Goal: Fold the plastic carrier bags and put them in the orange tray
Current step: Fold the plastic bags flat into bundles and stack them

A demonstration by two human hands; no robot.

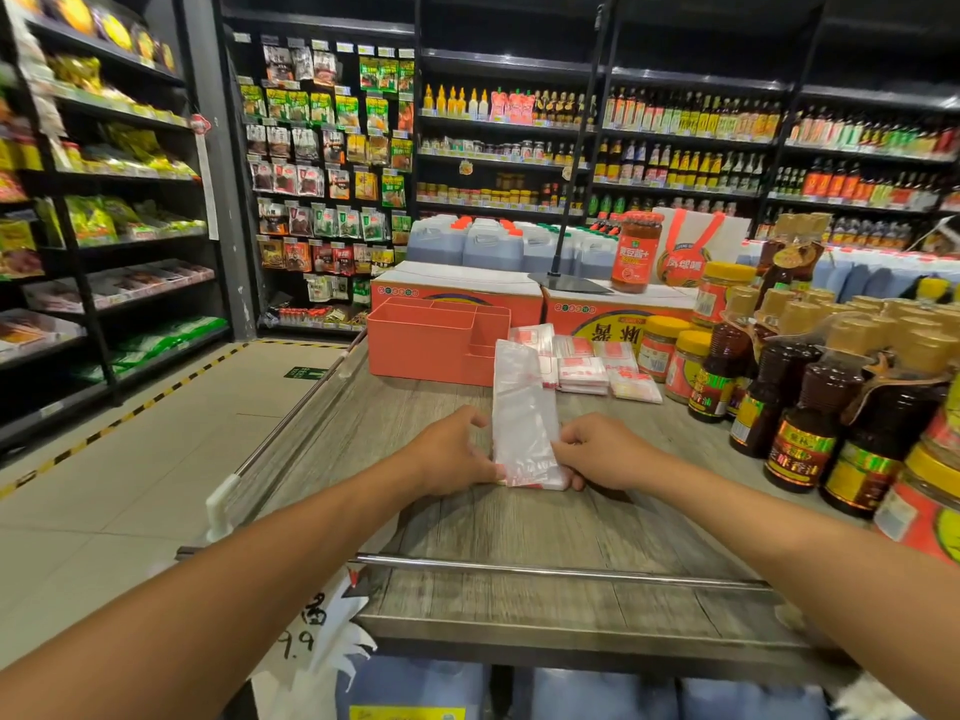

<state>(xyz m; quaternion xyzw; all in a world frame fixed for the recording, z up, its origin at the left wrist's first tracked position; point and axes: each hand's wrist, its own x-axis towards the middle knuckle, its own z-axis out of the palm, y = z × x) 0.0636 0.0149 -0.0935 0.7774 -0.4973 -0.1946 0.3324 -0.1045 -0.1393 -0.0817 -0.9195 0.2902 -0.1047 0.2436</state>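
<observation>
Two-handed hold on clear, red-printed plastic carrier bag, folded to a long strip.
Back left, apart: orange plastic tray. left hand fingers curled on bag's near-left edge; right hand fingers pinch near-right edge; bag flat on grey wood-grain worktop.

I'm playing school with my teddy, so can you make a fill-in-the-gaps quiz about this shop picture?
1. Exactly ____ hands, the left hand and the right hand, pinch the plastic bag.
2. The tray behind it is ____ in colour.
3. The folded bags lie on the tray's ____ side.
Missing words: two; orange; right.
</observation>
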